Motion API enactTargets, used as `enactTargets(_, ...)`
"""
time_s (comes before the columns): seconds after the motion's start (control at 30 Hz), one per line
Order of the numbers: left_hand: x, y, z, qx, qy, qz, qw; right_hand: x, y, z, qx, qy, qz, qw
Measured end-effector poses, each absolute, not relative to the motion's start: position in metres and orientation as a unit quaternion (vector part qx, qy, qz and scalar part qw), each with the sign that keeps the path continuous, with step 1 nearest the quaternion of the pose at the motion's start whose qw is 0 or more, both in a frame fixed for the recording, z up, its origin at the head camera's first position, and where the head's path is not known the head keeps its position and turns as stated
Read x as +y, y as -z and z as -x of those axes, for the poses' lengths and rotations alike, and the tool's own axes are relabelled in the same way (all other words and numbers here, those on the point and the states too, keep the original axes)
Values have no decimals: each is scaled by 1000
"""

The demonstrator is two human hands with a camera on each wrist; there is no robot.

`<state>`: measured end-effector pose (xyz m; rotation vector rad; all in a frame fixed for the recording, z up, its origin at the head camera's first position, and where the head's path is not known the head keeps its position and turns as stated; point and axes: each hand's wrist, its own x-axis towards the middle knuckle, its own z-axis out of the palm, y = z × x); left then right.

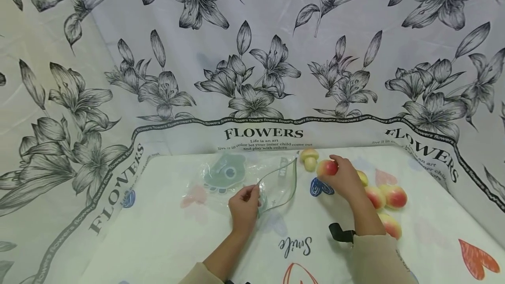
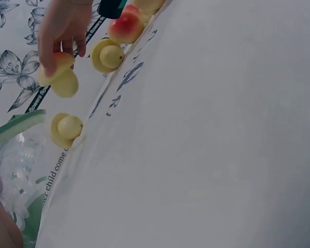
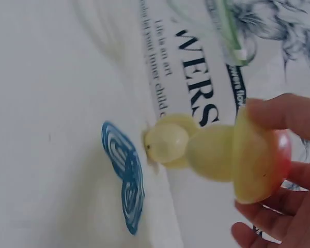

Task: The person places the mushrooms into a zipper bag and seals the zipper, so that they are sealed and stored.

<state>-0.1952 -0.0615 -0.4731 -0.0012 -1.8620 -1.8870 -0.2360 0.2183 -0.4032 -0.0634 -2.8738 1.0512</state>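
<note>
My right hand (image 1: 347, 179) grips a toy mushroom (image 3: 258, 160) by its red-and-yellow cap, thumb on one side and fingers on the other. The pale yellow stem points away from the palm in the right wrist view. My left hand (image 1: 244, 209) pinches the rim of a clear plastic bag (image 1: 276, 187) with a green edge, and the bag's mouth gapes toward the right hand. A pale green cartoon figure (image 1: 226, 172) is printed on the bag. Another yellow mushroom (image 1: 309, 159) lies just beyond the held one, near the bag's mouth.
Several more red-and-yellow mushrooms (image 1: 396, 197) lie to the right of my right forearm, one (image 1: 390, 226) closer to the sleeve. A white cloth (image 1: 165, 231) with printed hearts and lettering covers the table. Behind it hangs a flower-patterned curtain (image 1: 252, 69).
</note>
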Motion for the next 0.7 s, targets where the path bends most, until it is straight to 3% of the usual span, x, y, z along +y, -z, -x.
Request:
enactTargets(0.17,-62,474,195,-675,698,-9,238,215,399,225,-867,-492,67,36)
enactTargets(0.37,-58,463,189,-667,701,-4,251,210,395,216,-799,-597,44,50)
enactTargets(0.7,-59,441,176,-665,709,7,236,178,400,213,-816,-570,-71,59)
